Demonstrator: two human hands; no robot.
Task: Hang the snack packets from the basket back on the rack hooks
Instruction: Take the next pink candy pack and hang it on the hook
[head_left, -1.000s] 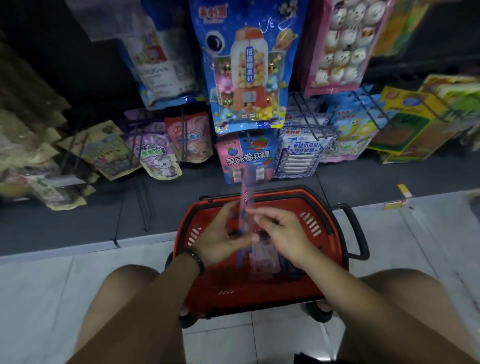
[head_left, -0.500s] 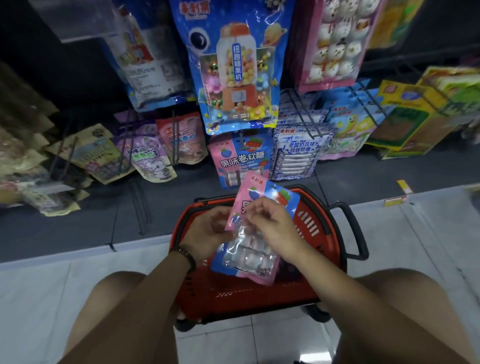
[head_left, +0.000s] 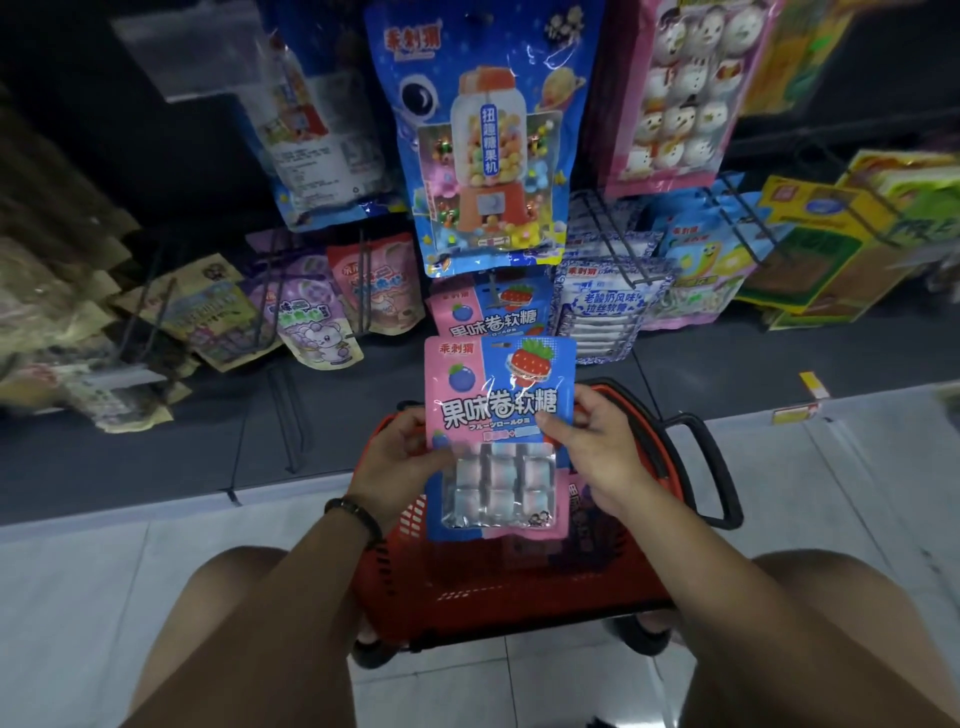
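**Packet held upright over basket**

Here, both hands are gripping the pink-and-blue snack packet (head_left: 500, 431) face-on above the red basket (head_left: 644, 582). Left hand (head_left: 400, 457) is pinching its left edge, fingers curled behind. Right hand (head_left: 592, 441) is clamping the right edge, thumb in front. More packets (head_left: 584, 512) are lying in the basket. A matching packet (head_left: 488, 306) is hanging on the rack just beyond.

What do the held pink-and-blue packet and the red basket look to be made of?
Pink-and-blue packet: glossy plastic film, likely; it shows glare streaks, and a clear window reveals wrapped sweets. Both hands, left and right, grip its edges. Red basket: rigid moulded plastic by the look, with slotted walls, a matte finish and a black handle.
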